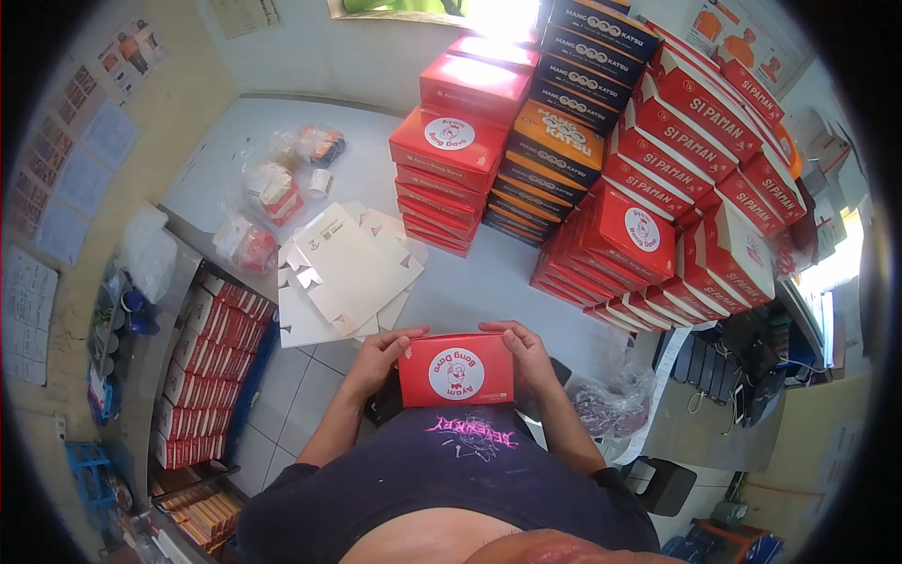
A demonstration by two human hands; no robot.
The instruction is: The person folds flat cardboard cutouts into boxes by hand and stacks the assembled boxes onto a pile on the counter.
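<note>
A red folded food box [413,383] with a round white "Ayam Bong Davo" label is held in front of my chest, its print upside down to me. My left hand [379,362] grips the box's left side, fingers along the far edge. On the opposite side, my right hand [528,359] holds it the same way. Flat white unfolded box blanks [349,273] lie overlapped on the table just beyond my left hand. The undersides of both hands are partly hidden.
Stacks of red boxes [442,174], black and orange boxes [550,155] and "Si Paman" boxes [676,132] stand on the grey table [366,122]. Plastic-wrapped packs [272,188] sit at the left. A shelf of red boxes [211,357] is lower left; crumpled plastic [615,404] lies right.
</note>
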